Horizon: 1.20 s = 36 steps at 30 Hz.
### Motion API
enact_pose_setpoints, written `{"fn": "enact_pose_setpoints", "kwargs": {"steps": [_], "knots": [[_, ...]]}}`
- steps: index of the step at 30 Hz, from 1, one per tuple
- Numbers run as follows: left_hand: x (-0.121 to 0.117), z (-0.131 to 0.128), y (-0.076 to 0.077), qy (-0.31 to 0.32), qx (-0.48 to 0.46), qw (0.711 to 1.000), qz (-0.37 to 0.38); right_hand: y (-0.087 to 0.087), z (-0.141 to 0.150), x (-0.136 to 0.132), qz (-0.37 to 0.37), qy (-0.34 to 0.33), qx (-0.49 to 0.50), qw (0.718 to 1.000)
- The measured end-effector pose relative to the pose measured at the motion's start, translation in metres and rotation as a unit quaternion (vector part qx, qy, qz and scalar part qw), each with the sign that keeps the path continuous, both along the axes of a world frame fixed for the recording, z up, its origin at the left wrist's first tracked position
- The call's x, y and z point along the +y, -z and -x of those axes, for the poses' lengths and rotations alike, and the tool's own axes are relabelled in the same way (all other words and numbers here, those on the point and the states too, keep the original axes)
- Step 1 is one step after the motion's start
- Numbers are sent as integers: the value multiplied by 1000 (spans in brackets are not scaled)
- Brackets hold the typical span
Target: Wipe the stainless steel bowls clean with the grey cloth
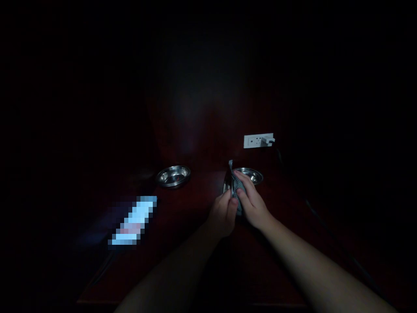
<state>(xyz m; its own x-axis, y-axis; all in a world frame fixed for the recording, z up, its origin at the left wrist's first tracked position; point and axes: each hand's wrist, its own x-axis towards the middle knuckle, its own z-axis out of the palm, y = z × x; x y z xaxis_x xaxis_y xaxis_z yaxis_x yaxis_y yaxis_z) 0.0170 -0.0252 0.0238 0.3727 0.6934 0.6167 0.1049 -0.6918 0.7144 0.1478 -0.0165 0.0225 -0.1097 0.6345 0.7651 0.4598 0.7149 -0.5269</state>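
Both hands meet over the table, right of the middle of the view. My left hand [223, 214] is closed on the edge of a shiny metal dish [226, 185], which is tipped up on its side and mostly hidden. A grey-green patterned cloth [240, 199] lies against the dish's right face. My right hand [253, 200] grips this cloth and presses it to the dish, fingers pointing forward. Behind my right hand a second metal dish [256, 174] rests on the table, partly covered by the fingers. Another metal dish [173, 177] sits farther left.
A bright, pixelated screen [135, 221] lies on the dark red table [169, 256] at the left. On the back wall is a white socket [258, 140] with a plug in it. A dark cable [325, 224] runs down the right side. The surroundings are very dark.
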Motion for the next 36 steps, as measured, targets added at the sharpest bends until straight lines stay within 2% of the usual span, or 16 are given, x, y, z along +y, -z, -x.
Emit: {"fn": "enact_pose_setpoints", "kwargs": {"steps": [4,12,19,24,26,32,34,36], "knots": [[1,0,2,-3,53,998,-23,2,-5,5,43,-10,35,998],[2,0,4,-33,-6,999,-2,4,0,0,-27,9,-56,998],[6,1,6,-18,48,998,-33,8,-5,9,68,-7,70,995],[5,1,3,-20,18,999,-21,3,-3,3,-14,13,-30,999],[4,1,2,-18,1,1000,-8,2,-2,2,-27,9,-40,999],[3,2,3,23,-4,999,32,8,-5,11,82,-11,104,991],[3,2,2,31,13,999,14,8,-5,11,78,-7,107,991],[4,2,2,31,28,999,-3,6,-5,9,39,3,66,997]]}}
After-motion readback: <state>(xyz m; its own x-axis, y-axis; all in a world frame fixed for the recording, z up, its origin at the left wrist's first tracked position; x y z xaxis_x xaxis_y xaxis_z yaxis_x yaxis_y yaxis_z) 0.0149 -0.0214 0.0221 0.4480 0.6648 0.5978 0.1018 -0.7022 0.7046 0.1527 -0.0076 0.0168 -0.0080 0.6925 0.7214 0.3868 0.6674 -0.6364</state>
